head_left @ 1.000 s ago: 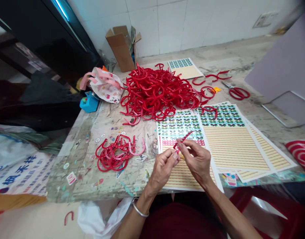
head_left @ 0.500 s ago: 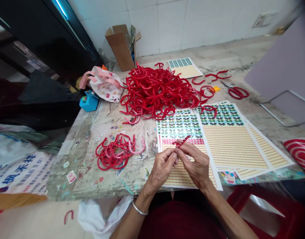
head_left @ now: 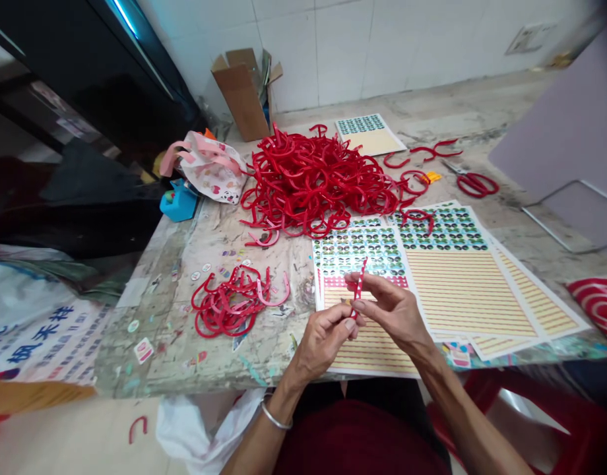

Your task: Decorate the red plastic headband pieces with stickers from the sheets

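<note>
Between my hands is a narrow red strip with white dots (head_left: pixel 360 285), standing nearly upright over a sticker sheet (head_left: pixel 373 353). My left hand (head_left: pixel 328 333) pinches its lower end between thumb and fingertips. My right hand (head_left: pixel 392 310) holds the strip from the right, its index finger stretched behind it and its thumb near the lower end. A big heap of red curved bands (head_left: pixel 313 181) lies beyond the sheets. To the left of my hands sits a smaller pile of red and pink curved bands (head_left: pixel 229 300).
More sticker sheets (head_left: pixel 466 290) lie at the right, with red-handled scissors (head_left: pixel 476 185) behind them. Further back are a cardboard box (head_left: pixel 241 99), a patterned bag (head_left: pixel 212 171) and a blue tape dispenser (head_left: pixel 179 201). A grey-purple panel (head_left: pixel 571 145) stands at the right.
The strip has turned from slanting right to nearly upright. My left hand has moved slightly down, and my right hand has shifted right with its fingers more spread.
</note>
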`<state>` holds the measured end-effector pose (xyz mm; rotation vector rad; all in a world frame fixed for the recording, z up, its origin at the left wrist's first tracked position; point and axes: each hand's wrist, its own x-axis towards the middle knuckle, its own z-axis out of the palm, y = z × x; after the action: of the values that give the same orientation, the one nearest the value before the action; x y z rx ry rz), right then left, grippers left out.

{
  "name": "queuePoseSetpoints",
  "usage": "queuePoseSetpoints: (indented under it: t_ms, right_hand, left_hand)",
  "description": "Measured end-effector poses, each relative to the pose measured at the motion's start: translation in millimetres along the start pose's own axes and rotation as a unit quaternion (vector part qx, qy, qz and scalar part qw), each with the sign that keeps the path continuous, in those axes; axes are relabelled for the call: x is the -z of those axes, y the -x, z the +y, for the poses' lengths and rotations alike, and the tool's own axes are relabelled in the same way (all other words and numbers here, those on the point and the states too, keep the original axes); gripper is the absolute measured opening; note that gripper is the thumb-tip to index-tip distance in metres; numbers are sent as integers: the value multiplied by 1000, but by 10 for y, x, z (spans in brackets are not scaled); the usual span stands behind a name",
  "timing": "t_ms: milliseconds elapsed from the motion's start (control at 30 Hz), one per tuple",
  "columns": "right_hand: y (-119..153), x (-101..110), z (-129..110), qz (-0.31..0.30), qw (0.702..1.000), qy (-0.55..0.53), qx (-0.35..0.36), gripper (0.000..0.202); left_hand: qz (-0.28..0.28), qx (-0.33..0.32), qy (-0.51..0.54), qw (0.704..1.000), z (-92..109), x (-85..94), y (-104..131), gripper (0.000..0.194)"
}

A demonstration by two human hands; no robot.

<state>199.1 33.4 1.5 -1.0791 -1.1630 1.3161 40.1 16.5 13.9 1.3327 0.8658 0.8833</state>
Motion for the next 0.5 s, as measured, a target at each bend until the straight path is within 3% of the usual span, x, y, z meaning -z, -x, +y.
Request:
queuePoseSetpoints:
  t_ms: [133, 367, 500]
  right_hand:
    - [40, -4, 3, 5, 1000, -7, -11, 35]
    - [91, -65, 31, 24, 1000, 13, 14, 46]
    - [26, -11, -8, -5, 999, -32, -26, 53]
  left_hand:
    - [-16, 6, 0, 1000, 32, 17, 7, 20]
    - [1, 31, 5, 1000, 53, -1, -15, 18]
    - [-19, 21, 1, 1000, 17, 0, 4, 18]
